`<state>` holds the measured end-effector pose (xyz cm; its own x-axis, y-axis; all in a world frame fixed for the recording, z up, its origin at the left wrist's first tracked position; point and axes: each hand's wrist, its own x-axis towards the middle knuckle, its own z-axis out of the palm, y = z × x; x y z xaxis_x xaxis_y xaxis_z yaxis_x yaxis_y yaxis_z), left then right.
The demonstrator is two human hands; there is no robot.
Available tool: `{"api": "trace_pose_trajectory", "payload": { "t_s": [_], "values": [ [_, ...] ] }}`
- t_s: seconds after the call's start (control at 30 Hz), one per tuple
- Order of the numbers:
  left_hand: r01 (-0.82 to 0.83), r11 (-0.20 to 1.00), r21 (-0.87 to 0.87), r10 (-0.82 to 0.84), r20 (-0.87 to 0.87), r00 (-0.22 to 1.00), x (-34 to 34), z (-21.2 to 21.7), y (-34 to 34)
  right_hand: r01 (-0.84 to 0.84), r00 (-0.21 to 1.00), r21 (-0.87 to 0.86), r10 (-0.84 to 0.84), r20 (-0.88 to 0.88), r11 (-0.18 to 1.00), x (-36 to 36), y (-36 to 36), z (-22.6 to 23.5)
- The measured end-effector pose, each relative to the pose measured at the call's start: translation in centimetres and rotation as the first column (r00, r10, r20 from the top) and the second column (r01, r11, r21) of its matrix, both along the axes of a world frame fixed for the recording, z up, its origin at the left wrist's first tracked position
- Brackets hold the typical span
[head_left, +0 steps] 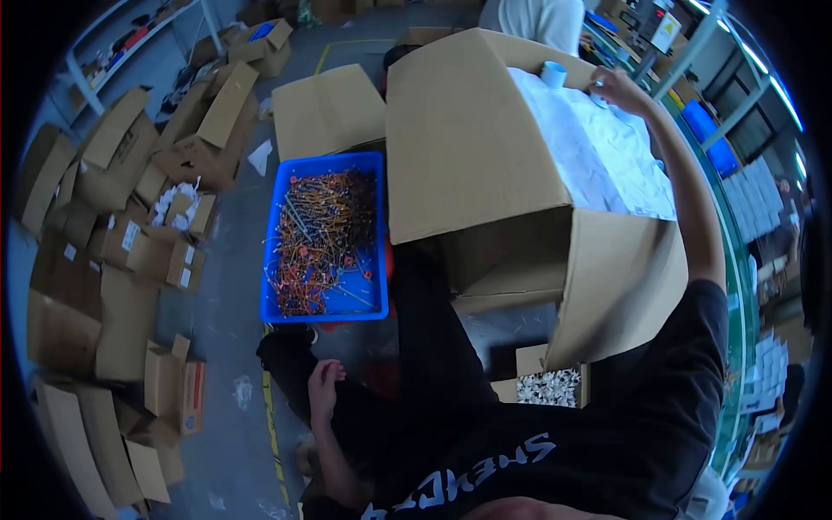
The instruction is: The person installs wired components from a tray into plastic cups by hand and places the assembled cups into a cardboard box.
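My right hand (617, 92) reaches out over the top of a large cardboard box (477, 139), beside a light-blue roll or cup (553, 74). Its thumb and fingers are pinched together, and what they hold is too small to make out. Beneath it a crumpled white sheet (598, 147) covers the box top. My left hand (325, 381) hangs by my left leg, loosely curled with fingers a little apart and nothing in it. Ahead of that hand stands a blue tray (381, 260) holding many thin wire-like pieces (316, 234) with orange and red parts.
Open cardboard boxes (65, 303) crowd the left side. A small carton of black-and-white pieces (549, 387) is beneath the large box's lower flap. A green bench edge (735, 329) runs along the right. Someone in a white top (542, 22) is behind the large box.
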<state>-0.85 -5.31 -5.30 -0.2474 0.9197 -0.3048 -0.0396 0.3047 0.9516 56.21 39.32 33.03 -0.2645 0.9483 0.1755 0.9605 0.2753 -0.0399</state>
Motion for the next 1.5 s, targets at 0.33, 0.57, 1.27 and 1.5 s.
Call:
{"api": "trace_pose_trajectory", "payload": {
  "t_s": [0.33,0.57,1.27,1.5],
  "values": [
    [-0.064,0.997,-0.041,0.063,-0.024,0.998,0.5,0.1,-0.9,-0.127,0.974,0.205,0.083,0.212,0.97,-0.5,8.1,-8.3],
    [0.014,0.993,0.115,-0.013,-0.01,1.0,2.3,1.2,4.6,-0.201,0.976,0.356,0.218,-0.007,0.913,-2.3,8.3,0.8],
    [0.17,0.849,0.499,0.365,-0.79,0.493,-3.9,4.4,24.2,-0.415,0.91,0.073,0.414,0.031,0.907,-20.4,-5.6,-0.6],
    [0.195,0.981,0.019,-0.051,-0.938,0.344,2.5,2.0,16.5,-0.438,0.898,0.271,0.431,0.09,0.857,-18.3,-3.2,-2.4]
  ]
}}
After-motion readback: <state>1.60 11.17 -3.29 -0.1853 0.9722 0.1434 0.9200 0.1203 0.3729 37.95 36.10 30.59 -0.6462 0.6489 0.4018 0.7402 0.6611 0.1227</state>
